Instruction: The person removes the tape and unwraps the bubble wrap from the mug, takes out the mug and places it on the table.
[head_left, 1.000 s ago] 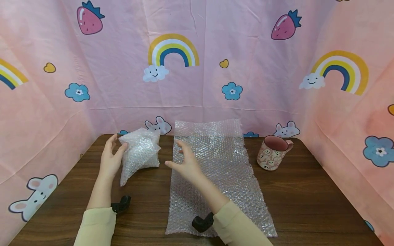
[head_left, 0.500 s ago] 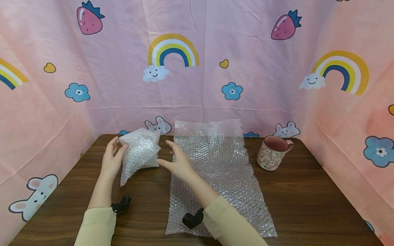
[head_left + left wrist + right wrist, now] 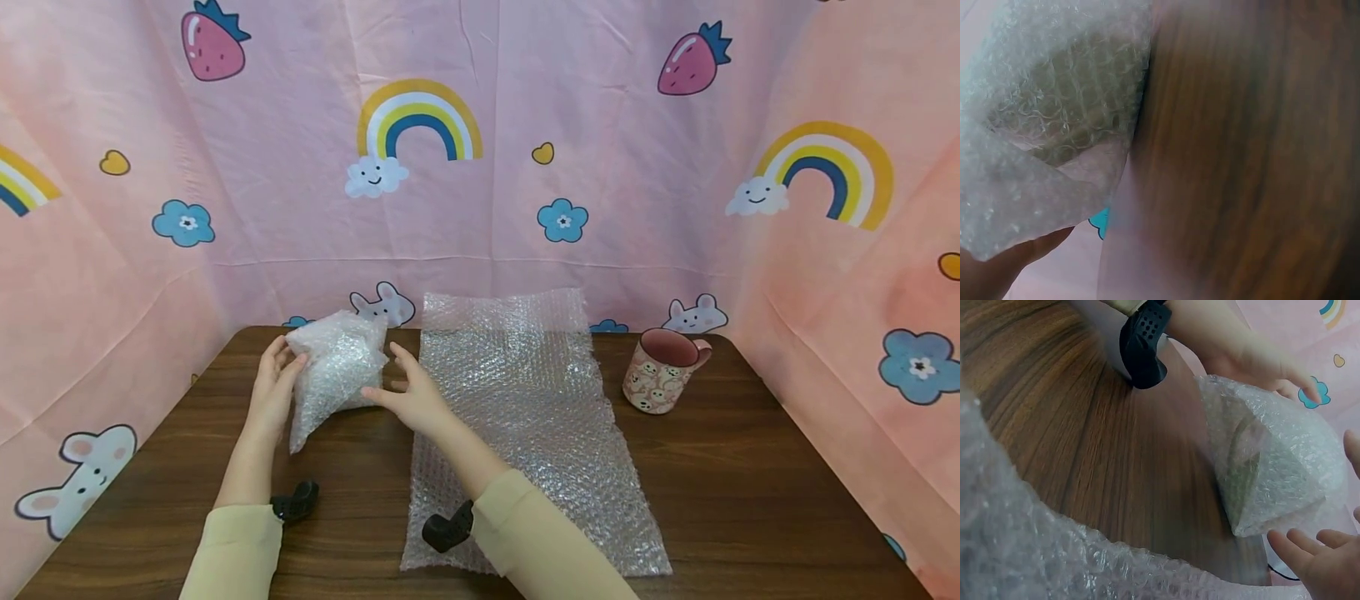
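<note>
A bundle of bubble wrap (image 3: 339,362) stands at the far left of the table. Something olive-toned shows dimly through its layers in the left wrist view (image 3: 1072,94), too blurred to name. My left hand (image 3: 272,383) lies along the bundle's left side, fingers loosely bent and the thumb at its front corner. From the other side comes my right hand (image 3: 416,396), thumb and fingers spread beside the bundle's right edge; whether the fingertips touch it I cannot tell. In the right wrist view the bundle (image 3: 1272,462) sits between both hands.
A sheet of bubble wrap (image 3: 525,433) lies flat down the middle of the wooden table (image 3: 735,500), under my right forearm. To its right stands a pink patterned mug (image 3: 658,379), handle to the right. A printed pink cloth (image 3: 637,183) hangs behind and at both sides.
My right hand has moved left across the bubble wrap sheet up to the bundle's right edge. My left hand stays at the bundle's left side. The bundle and mug stand where they were.
</note>
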Motion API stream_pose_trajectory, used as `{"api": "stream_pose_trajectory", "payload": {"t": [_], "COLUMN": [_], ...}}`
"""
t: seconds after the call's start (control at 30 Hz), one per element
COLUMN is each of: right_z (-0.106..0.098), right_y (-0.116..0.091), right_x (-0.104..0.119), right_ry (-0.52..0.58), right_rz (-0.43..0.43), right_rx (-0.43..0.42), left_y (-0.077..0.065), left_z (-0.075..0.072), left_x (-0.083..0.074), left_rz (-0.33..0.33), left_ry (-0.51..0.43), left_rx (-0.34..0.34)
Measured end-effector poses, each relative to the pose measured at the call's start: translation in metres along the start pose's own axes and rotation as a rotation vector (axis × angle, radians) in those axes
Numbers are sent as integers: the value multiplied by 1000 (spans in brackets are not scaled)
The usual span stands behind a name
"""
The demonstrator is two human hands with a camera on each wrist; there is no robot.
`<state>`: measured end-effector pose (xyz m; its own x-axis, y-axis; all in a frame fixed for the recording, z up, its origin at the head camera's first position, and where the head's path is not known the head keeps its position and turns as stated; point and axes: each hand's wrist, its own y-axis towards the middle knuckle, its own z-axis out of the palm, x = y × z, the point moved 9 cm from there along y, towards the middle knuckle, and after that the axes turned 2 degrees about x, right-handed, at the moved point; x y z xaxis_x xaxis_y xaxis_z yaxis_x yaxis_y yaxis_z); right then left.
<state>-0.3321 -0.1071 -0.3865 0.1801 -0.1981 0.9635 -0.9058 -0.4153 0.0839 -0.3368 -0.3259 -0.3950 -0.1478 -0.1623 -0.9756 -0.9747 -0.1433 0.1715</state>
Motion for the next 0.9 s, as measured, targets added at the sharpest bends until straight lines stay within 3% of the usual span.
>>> {"api": "stream_pose_trajectory", "payload": {"t": [0.3, 0.5, 0.73, 0.9], "right_z": [7, 14, 23, 29], "right_y": [4, 5, 3, 1], "right_x": [-5, -11, -17, -17], "right_ry": [72, 129, 268, 262], "right_rz": [32, 72, 120, 118], "right_rx": [68, 124, 166, 177], "left_y": [1, 1, -2, -2], "left_z": [9, 15, 16, 16], "left_x": [10, 15, 20, 24], "left_rz": [-44, -69, -123, -143], "left_ry": [-169, -175, -204, -205], "left_rx": [108, 158, 182, 207]}}
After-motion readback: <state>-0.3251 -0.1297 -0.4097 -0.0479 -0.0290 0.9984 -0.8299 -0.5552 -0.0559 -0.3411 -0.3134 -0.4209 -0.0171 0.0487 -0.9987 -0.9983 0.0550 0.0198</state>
